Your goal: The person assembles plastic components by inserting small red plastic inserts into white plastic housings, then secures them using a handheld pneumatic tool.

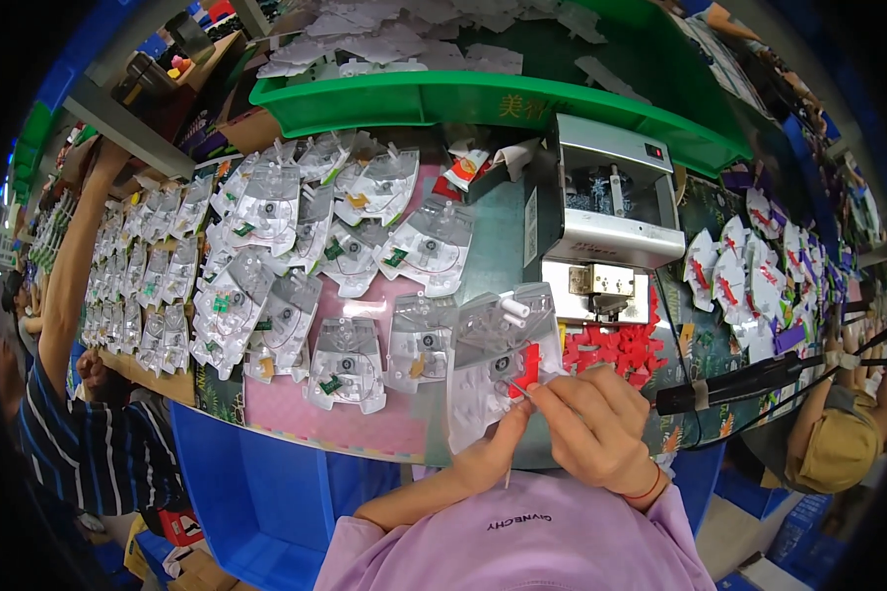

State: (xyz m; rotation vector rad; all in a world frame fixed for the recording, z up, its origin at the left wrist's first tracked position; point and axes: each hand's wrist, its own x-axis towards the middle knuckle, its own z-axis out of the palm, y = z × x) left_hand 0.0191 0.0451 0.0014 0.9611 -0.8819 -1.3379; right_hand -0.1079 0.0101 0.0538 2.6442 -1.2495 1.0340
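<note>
A translucent plastic housing (478, 340) stands tilted in front of me at the table's near edge. My left hand (498, 453) grips its lower right edge with the thumb in front; the other fingers are mostly hidden. Against the housing lies a small red plastic piece (526, 366), upright beside a round dark part. The fingertips of my right hand (596, 424) are pinched together at the lower end of that piece. Just beyond my right hand is a pile of similar red pieces (616, 350).
More translucent housings (345, 364), some with green circuit boards, crowd the table to the left. A silver-and-black machine (616, 222) stands ahead, before a green tray (384, 103). Housings with red parts (749, 271) lie right, near a black rod (739, 382). A blue bin (256, 492) sits below; a person's arm (74, 256) is far left.
</note>
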